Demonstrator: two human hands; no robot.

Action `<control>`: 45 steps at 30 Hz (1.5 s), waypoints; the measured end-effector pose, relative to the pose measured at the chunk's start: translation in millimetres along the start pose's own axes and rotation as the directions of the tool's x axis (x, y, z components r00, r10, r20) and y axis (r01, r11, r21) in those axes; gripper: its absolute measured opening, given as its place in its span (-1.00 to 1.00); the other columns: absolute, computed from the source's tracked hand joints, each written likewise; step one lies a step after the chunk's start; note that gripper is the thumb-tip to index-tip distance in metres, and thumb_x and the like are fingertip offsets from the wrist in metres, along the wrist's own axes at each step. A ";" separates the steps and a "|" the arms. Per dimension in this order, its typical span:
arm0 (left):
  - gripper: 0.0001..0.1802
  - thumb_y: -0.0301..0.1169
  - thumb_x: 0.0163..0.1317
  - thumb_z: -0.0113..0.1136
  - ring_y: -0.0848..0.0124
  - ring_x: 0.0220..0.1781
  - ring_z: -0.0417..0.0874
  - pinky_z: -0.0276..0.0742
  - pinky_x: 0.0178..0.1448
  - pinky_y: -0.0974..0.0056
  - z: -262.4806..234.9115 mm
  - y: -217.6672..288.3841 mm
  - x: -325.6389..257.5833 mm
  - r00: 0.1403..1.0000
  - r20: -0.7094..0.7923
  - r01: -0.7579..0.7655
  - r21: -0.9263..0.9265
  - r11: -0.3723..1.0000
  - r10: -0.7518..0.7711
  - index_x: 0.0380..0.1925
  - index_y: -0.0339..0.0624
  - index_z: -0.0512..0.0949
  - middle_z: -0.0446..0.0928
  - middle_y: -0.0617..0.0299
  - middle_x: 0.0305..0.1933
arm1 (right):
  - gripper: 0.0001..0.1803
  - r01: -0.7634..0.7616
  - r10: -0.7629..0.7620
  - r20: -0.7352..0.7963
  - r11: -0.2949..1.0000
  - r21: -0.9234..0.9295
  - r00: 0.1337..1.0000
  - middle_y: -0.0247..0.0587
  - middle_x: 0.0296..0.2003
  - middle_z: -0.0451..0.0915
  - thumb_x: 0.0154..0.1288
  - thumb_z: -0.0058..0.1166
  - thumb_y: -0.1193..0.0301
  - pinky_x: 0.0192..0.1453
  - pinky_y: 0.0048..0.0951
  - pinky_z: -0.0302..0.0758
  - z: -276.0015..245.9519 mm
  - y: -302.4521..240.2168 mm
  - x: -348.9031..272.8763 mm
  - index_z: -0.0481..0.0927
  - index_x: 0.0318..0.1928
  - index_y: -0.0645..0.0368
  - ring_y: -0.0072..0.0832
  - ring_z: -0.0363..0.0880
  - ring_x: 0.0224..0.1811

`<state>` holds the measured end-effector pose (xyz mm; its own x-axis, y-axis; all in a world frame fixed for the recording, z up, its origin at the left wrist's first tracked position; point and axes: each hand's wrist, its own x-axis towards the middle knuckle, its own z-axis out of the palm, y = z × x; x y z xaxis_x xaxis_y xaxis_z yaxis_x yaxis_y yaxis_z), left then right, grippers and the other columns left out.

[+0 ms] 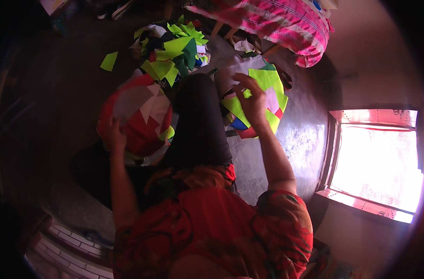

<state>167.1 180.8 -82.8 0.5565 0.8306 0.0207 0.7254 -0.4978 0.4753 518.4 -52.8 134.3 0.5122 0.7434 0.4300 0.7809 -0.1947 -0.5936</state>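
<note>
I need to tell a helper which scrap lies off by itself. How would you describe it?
Start at the big heap of cut cloth on the dark floor. Left of it lies one lime-green scrap, alone, touching no other piece.

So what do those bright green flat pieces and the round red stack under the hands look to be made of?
Bright green flat pieces: likely thin fabric or felt, matte, with cut edges and soft folds. Round red stack of cut sheets under the left hand: seemingly the same cloth, layered. The right hand rests on a similar multicoloured stack.
</note>
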 end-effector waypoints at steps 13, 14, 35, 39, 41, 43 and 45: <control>-0.50 -0.59 -0.01 0.15 0.06 0.38 0.24 0.23 0.39 0.06 -9.0 0.6 0.7 0.999 0.004 -0.048 0.088 0.995 0.047 0.02 -0.03 0.48 0.26 0.04 0.33 | -0.50 -0.664 0.514 -0.431 0.658 -0.356 0.741 -0.06 -0.11 0.44 -0.06 0.35 0.16 0.15 -0.13 0.30 -30.5 91.7 -129.1 0.48 -0.16 0.15 -0.10 0.36 0.03; -0.50 -0.59 -0.01 0.16 0.06 0.37 0.24 0.23 0.39 0.06 -7.7 0.3 0.4 0.999 -0.005 -0.052 0.076 0.996 0.053 0.02 -0.03 0.48 0.26 0.04 0.33 | -0.54 -0.633 0.487 -0.412 0.665 -0.397 0.770 -0.08 -0.11 0.46 -0.03 0.33 0.16 0.14 -0.14 0.31 -32.1 93.5 -130.2 0.50 -0.19 0.15 -0.12 0.38 0.03; -0.57 -0.50 0.08 0.20 0.05 0.32 0.32 0.34 0.28 0.07 -5.1 2.0 1.4 1.000 -0.020 0.003 -0.012 1.000 -0.003 0.02 -0.05 0.48 0.25 0.04 0.34 | -0.73 -0.666 0.517 -0.463 0.702 -0.253 0.720 -0.16 -0.31 0.58 0.18 0.21 0.22 -0.13 -0.30 0.45 -61.0 98.5 -123.6 0.63 -0.35 0.21 -0.34 0.56 -0.32; -0.57 -0.49 0.09 0.20 0.05 0.32 0.32 0.35 0.28 0.07 -6.6 2.1 1.8 1.000 -0.021 0.004 -0.009 1.000 -0.005 0.02 -0.04 0.48 0.26 0.05 0.34 | -0.69 -0.583 0.458 -0.362 0.679 -0.447 0.812 -0.20 -0.28 0.57 0.00 0.32 0.16 -0.07 -0.26 0.45 -47.7 95.2 -134.7 0.65 -0.38 0.13 -0.29 0.56 -0.19; -0.58 -0.49 0.10 0.20 0.05 0.32 0.32 0.35 0.28 0.06 -10.9 5.4 2.8 1.000 0.002 0.002 0.052 0.999 -0.002 0.02 -0.04 0.48 0.26 0.05 0.33 | -0.71 -0.609 0.486 -0.369 0.661 -0.439 0.792 -0.22 -0.28 0.57 0.01 0.28 0.15 -0.09 -0.24 0.45 -46.7 92.7 -131.8 0.64 -0.40 0.10 -0.26 0.56 -0.18; -0.57 -0.48 0.10 0.21 0.04 0.31 0.32 0.35 0.28 0.06 -6.0 -0.1 1.9 1.000 -0.020 -0.003 0.019 1.000 0.004 0.03 -0.04 0.47 0.27 0.04 0.33 | -0.73 -0.632 0.520 -0.360 0.657 -0.412 0.775 -0.22 -0.29 0.59 0.04 0.25 0.17 -0.10 -0.23 0.46 -49.4 94.2 -130.0 0.65 -0.40 0.11 -0.25 0.57 -0.20; -0.57 -0.47 0.10 0.21 0.05 0.32 0.32 0.34 0.29 0.06 -3.1 -3.0 2.0 0.999 -0.036 -0.009 -0.008 1.000 0.009 0.03 -0.03 0.47 0.27 0.04 0.33 | -0.74 -0.638 0.523 -0.366 0.650 -0.413 0.770 -0.22 -0.29 0.60 0.08 0.21 0.19 -0.12 -0.22 0.46 -52.1 99.2 -132.4 0.65 -0.39 0.13 -0.24 0.58 -0.20</control>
<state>164.8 184.7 -81.5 0.5480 0.8346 0.0563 0.7171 -0.5034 0.4820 546.6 -203.9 53.9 0.9335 0.2367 0.2692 0.3286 -0.8650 -0.3791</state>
